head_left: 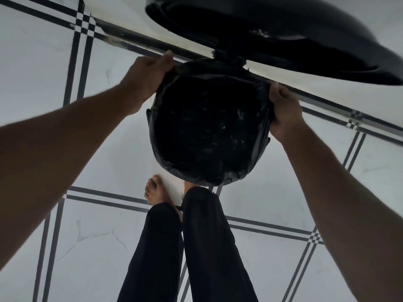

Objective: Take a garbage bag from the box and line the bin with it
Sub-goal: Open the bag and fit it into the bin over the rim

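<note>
Left hand (150,75) and right hand (284,110) grip the crinkled black plastic garbage bag (209,127) on opposite sides of the round black pedal bin's rim (268,141).

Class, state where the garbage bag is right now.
In the head view's centre, the garbage bag lines the bin, its edge gripped by the left hand and right hand.

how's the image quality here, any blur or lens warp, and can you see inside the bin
Head view: dim, flat light with a grey cast; wide-angle warp bends the floor tile lines and stretches the forearms; the raised lid is motion-smeared; the garbage bag interior is near black, with only faint glints on its creases.
</note>
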{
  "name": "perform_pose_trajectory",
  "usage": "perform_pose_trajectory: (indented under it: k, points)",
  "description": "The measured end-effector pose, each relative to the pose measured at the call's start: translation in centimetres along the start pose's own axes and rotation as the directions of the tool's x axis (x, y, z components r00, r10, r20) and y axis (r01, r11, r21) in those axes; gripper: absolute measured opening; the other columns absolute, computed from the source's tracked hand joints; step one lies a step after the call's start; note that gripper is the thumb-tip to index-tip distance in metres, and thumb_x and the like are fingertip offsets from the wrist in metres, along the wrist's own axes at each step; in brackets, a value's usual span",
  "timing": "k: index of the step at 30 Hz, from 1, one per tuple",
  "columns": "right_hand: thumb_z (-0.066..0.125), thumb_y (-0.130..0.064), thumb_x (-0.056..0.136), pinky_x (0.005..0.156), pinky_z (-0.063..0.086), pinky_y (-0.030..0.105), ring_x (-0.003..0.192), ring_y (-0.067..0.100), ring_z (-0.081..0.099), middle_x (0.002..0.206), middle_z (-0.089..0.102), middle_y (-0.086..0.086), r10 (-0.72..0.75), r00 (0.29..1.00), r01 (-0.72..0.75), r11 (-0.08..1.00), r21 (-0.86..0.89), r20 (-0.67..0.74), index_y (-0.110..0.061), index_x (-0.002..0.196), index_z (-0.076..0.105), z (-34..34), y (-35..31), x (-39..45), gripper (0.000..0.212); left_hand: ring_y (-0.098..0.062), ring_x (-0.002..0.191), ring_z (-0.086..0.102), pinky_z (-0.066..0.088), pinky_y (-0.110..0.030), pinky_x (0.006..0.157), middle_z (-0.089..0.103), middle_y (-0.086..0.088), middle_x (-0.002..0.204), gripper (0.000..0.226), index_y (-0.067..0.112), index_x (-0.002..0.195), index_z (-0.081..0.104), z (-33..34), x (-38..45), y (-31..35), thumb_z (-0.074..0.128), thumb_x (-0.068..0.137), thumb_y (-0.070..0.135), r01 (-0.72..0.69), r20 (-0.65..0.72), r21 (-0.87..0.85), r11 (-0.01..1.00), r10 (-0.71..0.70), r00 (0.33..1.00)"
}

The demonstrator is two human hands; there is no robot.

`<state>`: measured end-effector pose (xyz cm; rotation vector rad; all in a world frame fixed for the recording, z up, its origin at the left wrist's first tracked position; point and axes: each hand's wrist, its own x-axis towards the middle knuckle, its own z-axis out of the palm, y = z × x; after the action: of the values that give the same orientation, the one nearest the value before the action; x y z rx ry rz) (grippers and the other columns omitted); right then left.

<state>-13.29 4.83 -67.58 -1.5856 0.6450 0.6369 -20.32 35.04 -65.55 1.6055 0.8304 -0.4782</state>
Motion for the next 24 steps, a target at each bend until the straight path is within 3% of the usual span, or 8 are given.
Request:
perform_pose_trajectory:
  k: [3, 5, 9, 11, 13, 16, 20, 24]
  points:
    - [0.057, -0.02, 0.1, 0.094, 0.056, 0.053, 0.109, 0.038, 0.067, 0.125, 0.065, 0.026, 0.102, 0.994, -0.1, 0.994, 0.041, -0.03, 0.002, 0.127, 0.062, -0.1, 0.0, 0.6, 0.035, -0.016, 0.092, 0.07, 0.053, -0.043, 0.101, 0.074, -0.005, 0.1, 0.04, 0.017, 0.095, 0.076, -0.4, -0.5, -0.1, 0.055, 0.095, 0.051, -0.005, 0.046, 0.047, 0.999, 0.003, 0.999]
    - [0.066, -0.016, 0.094, 0.09, 0.059, 0.047, 0.093, 0.032, 0.069, 0.114, 0.07, 0.025, 0.119, 0.989, -0.119, 0.993, 0.007, -0.083, 0.001, 0.119, 0.066, -0.2, -0.1, 0.6, 0.03, -0.017, 0.094, 0.07, 0.054, -0.042, 0.1, 0.075, -0.006, 0.099, 0.033, 0.02, 0.089, 0.077, -0.6, -0.9, -0.2, 0.059, 0.093, 0.047, -0.034, 0.038, 0.092, 0.995, 0.03, 0.999]
    - [0.071, -0.018, 0.086, 0.064, 0.052, 0.027, 0.064, 0.01, 0.062, 0.078, 0.069, 0.001, -0.056, 0.964, -0.028, 0.951, -0.307, -0.261, -0.01, 0.091, 0.07, 0.0, 0.4, 0.4, 0.01, -0.015, 0.08, 0.066, 0.057, -0.033, 0.084, 0.07, -0.002, 0.086, 0.02, 0.022, 0.083, 0.072, -0.7, -1.6, -0.4, 0.058, 0.097, 0.028, -0.006, 0.071, 0.066, 0.998, 0.001, 0.997]
    - [0.062, -0.03, 0.091, 0.066, 0.046, 0.025, 0.068, 0.006, 0.058, 0.084, 0.067, -0.004, -0.126, 0.936, -0.001, 0.932, -0.361, -0.328, -0.014, 0.09, 0.066, -0.2, 0.9, -0.2, 0.017, -0.015, 0.076, 0.064, 0.054, -0.027, 0.077, 0.067, -0.001, 0.084, 0.019, 0.019, 0.084, 0.07, -0.6, -2.0, -0.6, 0.057, 0.097, 0.022, 0.003, 0.076, 0.018, 1.0, -0.005, 0.997]
    - [0.052, -0.039, 0.096, 0.07, 0.047, 0.029, 0.077, 0.011, 0.058, 0.091, 0.065, -0.001, -0.107, 0.927, 0.008, 0.964, -0.267, -0.358, -0.019, 0.089, 0.059, -0.9, 1.6, -1.5, 0.023, -0.015, 0.077, 0.065, 0.054, -0.026, 0.075, 0.066, -0.001, 0.086, 0.014, 0.018, 0.09, 0.069, -0.8, -2.3, -1.0, 0.057, 0.096, 0.021, 0.013, 0.042, -0.033, 0.999, -0.011, 0.999]
    - [0.053, -0.041, 0.095, 0.07, 0.051, 0.032, 0.077, 0.015, 0.06, 0.088, 0.065, 0.002, -0.137, 0.943, 0.055, 0.963, -0.263, -0.304, -0.024, 0.083, 0.056, -2.0, 3.1, -4.1, 0.021, -0.016, 0.077, 0.065, 0.052, -0.028, 0.077, 0.067, 0.0, 0.086, 0.012, 0.02, 0.091, 0.068, -1.1, -2.8, -1.7, 0.057, 0.096, 0.021, 0.063, -0.011, -0.112, 0.992, -0.065, 0.998]
    - [0.054, -0.019, 0.1, 0.061, 0.048, 0.014, 0.067, 0.003, 0.057, 0.081, 0.066, -0.006, -0.133, 0.972, 0.064, 0.944, -0.324, -0.195, -0.013, 0.093, 0.067, -2.7, 5.0, -5.9, 0.015, -0.011, 0.082, 0.065, 0.05, -0.025, 0.081, 0.07, 0.006, 0.092, 0.021, 0.022, 0.088, 0.072, -0.5, -3.9, -2.6, 0.057, 0.096, 0.035, 0.144, 0.009, -0.156, 0.977, -0.144, 0.99]
    - [0.055, -0.005, 0.098, 0.058, 0.05, 0.021, 0.06, 0.008, 0.059, 0.07, 0.066, -0.003, 0.031, 0.984, -0.063, 0.981, -0.185, -0.174, -0.016, 0.077, 0.068, -2.8, 4.6, -4.8, 0.027, -0.011, 0.08, 0.062, 0.05, -0.024, 0.084, 0.07, 0.01, 0.093, 0.026, 0.025, 0.088, 0.071, -0.3, -4.1, -2.7, 0.053, 0.098, 0.04, 0.188, 0.026, -0.177, 0.966, -0.186, 0.982]
